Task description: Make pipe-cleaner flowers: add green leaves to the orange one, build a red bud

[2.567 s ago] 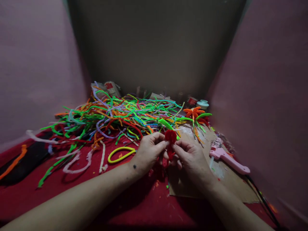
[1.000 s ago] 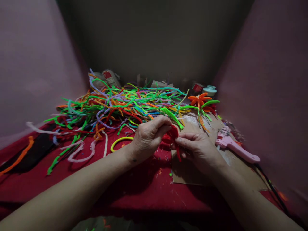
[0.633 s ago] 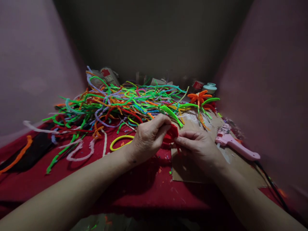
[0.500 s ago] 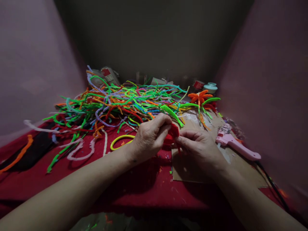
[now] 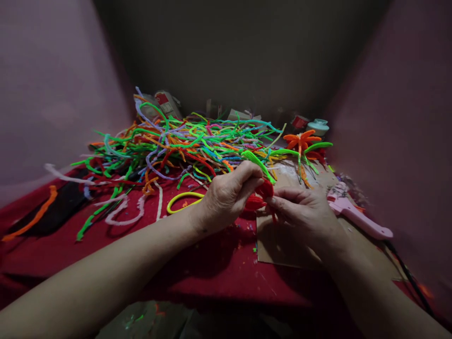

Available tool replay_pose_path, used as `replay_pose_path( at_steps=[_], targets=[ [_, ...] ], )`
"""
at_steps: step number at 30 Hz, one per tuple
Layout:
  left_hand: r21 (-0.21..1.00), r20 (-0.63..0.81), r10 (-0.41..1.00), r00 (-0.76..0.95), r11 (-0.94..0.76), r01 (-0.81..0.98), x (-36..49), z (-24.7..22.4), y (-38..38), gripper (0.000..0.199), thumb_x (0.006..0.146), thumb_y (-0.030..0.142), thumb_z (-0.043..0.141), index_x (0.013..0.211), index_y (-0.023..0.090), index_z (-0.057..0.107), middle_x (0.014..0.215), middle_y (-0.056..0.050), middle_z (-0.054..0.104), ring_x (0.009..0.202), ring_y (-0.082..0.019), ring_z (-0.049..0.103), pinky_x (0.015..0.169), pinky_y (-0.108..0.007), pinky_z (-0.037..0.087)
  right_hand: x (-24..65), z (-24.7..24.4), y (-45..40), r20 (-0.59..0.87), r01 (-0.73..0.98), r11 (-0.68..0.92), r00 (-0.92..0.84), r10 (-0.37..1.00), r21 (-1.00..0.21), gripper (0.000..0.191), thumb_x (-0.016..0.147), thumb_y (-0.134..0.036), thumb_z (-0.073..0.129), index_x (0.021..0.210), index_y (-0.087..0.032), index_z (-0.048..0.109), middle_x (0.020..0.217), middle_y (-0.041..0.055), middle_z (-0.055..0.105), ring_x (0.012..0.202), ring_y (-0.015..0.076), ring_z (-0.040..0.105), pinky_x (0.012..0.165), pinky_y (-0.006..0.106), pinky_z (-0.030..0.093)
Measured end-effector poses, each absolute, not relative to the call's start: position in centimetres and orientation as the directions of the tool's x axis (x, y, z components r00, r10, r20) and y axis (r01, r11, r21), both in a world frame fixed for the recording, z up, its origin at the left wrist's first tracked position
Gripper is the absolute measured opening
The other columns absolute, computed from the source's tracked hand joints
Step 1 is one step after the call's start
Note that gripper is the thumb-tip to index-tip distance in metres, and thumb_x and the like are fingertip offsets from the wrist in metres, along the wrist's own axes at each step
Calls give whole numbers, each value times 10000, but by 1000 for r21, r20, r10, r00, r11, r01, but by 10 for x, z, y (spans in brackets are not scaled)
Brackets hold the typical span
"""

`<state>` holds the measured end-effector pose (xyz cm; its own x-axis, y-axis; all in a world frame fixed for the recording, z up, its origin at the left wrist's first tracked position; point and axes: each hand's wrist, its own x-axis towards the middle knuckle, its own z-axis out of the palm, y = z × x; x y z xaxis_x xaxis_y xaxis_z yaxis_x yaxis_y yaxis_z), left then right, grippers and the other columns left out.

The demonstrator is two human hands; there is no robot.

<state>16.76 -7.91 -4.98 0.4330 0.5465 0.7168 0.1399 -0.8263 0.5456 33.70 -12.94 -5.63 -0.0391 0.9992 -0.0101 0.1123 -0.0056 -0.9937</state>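
Between my two hands is a red pipe-cleaner piece (image 5: 254, 203), bent into petal-like loops, with a short red end hanging below. My left hand (image 5: 229, 190) pinches its upper loop between thumb and fingers. From the other side, my right hand (image 5: 305, 212) grips the base of the same piece with thumb and forefinger. The fingers hide part of it. Just behind the left hand lies a bright green leaf-shaped pipe-cleaner piece (image 5: 259, 165).
A heap of coloured pipe cleaners (image 5: 197, 146) covers the back of the red cloth (image 5: 212, 282). To the right are cardboard (image 5: 278, 249), a pink glue gun (image 5: 360, 219) with its cord, and an orange pipe-cleaner flower (image 5: 302, 140). A yellow ring (image 5: 173, 203) lies left, pale jar (image 5: 318, 126) behind.
The view has shifted, so the scene sits slightly further right. The red loops have turned and spread apart between my fingers; both hands keep their hold.
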Motion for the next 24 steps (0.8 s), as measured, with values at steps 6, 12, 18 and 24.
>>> replay_pose_path(
  at_steps=[6, 12, 18, 24],
  targets=[
    [584, 671, 572, 473, -800, 138, 167, -48, -81, 57, 875, 150, 453, 830, 170, 482, 624, 56, 470, 495, -44, 469, 521, -177, 396, 340, -60, -129, 15, 154, 17, -15, 1000, -988, 158, 716, -320, 675, 693, -168, 711, 557, 1, 578, 480, 79, 431, 439, 211, 290],
    [879, 447, 825, 345, -477, 2, 165, -35, -75, 89, 890, 237, 404, 897, 183, 474, 628, 40, 548, 393, -50, 448, 406, -189, 351, 343, -57, -129, -55, 33, -57, 48, 997, -998, 145, 675, -315, 736, 728, -181, 717, 565, -3, 601, 477, 69, 454, 440, 196, 319],
    [862, 410, 827, 384, -489, 132, 168, -40, -62, 67, 751, 125, 560, 815, 144, 563, 738, -3, 575, 611, -89, 536, 572, -224, 444, 344, -52, -129, -41, -118, -32, 77, 996, -992, 152, 648, -292, 757, 649, -153, 696, 566, 27, 626, 422, 51, 410, 373, 188, 245],
    [654, 490, 682, 542, -699, 288, 178, -60, -69, 217, 750, 92, 581, 958, 152, 600, 896, -46, 603, 813, -142, 560, 740, -287, 456, 346, -46, -130, 11, -200, 23, 63, 998, -980, 120, 632, -290, 757, 661, -194, 690, 581, 20, 623, 462, 85, 480, 388, 210, 308]
  ],
)
